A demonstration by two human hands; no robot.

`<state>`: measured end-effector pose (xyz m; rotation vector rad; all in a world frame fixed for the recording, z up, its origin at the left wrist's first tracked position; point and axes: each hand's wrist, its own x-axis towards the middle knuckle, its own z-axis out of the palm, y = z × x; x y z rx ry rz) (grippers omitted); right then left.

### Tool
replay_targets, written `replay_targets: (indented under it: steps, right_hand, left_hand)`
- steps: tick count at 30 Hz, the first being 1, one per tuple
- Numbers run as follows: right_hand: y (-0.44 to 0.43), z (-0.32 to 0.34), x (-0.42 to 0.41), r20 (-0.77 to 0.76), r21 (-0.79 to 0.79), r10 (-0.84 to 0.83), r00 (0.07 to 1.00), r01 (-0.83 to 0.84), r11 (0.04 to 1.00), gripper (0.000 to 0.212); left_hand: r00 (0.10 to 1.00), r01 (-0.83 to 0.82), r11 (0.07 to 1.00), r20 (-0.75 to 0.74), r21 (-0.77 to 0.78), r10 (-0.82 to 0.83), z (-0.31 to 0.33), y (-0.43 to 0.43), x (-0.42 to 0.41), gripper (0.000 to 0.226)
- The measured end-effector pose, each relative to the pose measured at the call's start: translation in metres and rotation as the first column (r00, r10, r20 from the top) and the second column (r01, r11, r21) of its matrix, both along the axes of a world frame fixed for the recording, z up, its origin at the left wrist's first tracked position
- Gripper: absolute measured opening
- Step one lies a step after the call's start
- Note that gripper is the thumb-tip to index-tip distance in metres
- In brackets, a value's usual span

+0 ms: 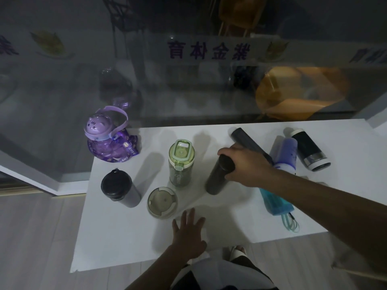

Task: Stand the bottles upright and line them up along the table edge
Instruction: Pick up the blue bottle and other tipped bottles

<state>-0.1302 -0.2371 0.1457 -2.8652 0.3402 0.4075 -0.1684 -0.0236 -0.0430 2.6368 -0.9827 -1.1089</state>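
My right hand grips the cap end of a dark flask that stands upright mid-table. My left hand rests flat and open on the white table near its front edge. Upright bottles: a purple cat-lid bottle at the back left corner, a black-lidded grey tumbler, a green bottle, a short clear-lidded cup. Lying down at right: a dark grey flask, a blue-purple bottle, a black and white bottle, a teal bottle partly under my forearm.
A glass wall with printed characters runs right behind the table's far edge. Wood floor lies to the left and in front of the table. My legs and a slipper show at the near edge.
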Motion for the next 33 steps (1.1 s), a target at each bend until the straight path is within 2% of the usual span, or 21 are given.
replay_targets:
  steps: [7, 12, 15, 18, 20, 22, 24, 27, 29, 31, 33]
  right_hand:
    - [-0.003, -0.011, -0.004, 0.021, 0.045, 0.037, 0.999, -0.038, 0.998, 0.073]
    - [-0.022, -0.002, -0.015, 0.039, 0.229, -0.025, 0.999, 0.016, 0.973, 0.088]
    - [-0.051, 0.014, -0.032, 0.087, 0.313, -0.12, 0.989, 0.087, 0.946, 0.081]
    - [-0.092, 0.025, -0.06, 0.129, 0.381, -0.304, 0.944, 0.236, 0.894, 0.068]
    - [-0.121, 0.021, -0.081, 0.17, 0.349, -0.4, 0.901, 0.324, 0.879, 0.063]
    - [-0.152, 0.005, -0.103, 0.181, 0.24, -0.455, 0.872, 0.409, 0.88, 0.062]
    - [-0.18, -0.015, -0.123, 0.147, 0.18, -0.514, 0.845, 0.489, 0.854, 0.066]
    - [-0.21, -0.043, -0.153, 0.081, 0.244, -0.596, 0.799, 0.564, 0.789, 0.063]
    - [-0.225, -0.059, -0.168, 0.057, 0.297, -0.609, 0.791, 0.569, 0.767, 0.063]
    - [-0.238, -0.072, -0.176, 0.027, 0.353, -0.617, 0.786, 0.57, 0.742, 0.063]
    - [-0.251, -0.082, -0.18, 0.007, 0.395, -0.604, 0.797, 0.553, 0.734, 0.06]
  left_hand:
    - [0.999, 0.031, 0.998, -0.03, -0.052, -0.033, 0.005, -0.022, -0.003, 0.072]
    - [0.994, 0.037, 0.995, -0.095, -0.096, -0.047, 0.015, -0.054, -0.003, 0.071]
    - [0.985, 0.029, 0.988, -0.164, -0.153, -0.054, 0.026, -0.077, -0.005, 0.07]
    - [0.973, 0.026, 0.977, -0.219, -0.209, -0.073, 0.037, -0.104, -0.008, 0.07]
    - [0.965, 0.007, 0.967, -0.253, -0.256, -0.074, 0.046, -0.126, -0.008, 0.07]
    - [0.961, -0.035, 0.949, -0.271, -0.313, -0.054, 0.057, -0.152, -0.006, 0.069]
    - [0.968, -0.091, 0.926, -0.25, -0.368, -0.004, 0.07, -0.181, -0.003, 0.067]
    - [0.964, -0.234, 0.879, -0.214, -0.416, 0.156, 0.081, -0.226, 0.009, 0.066]
    - [0.925, -0.375, 0.826, -0.221, -0.421, 0.308, 0.082, -0.257, 0.019, 0.068]
    - [0.819, -0.572, 0.725, -0.311, -0.384, 0.482, 0.08, -0.286, 0.028, 0.072]
    - [0.646, -0.761, 0.583, -0.421, -0.285, 0.637, 0.075, -0.314, 0.038, 0.084]
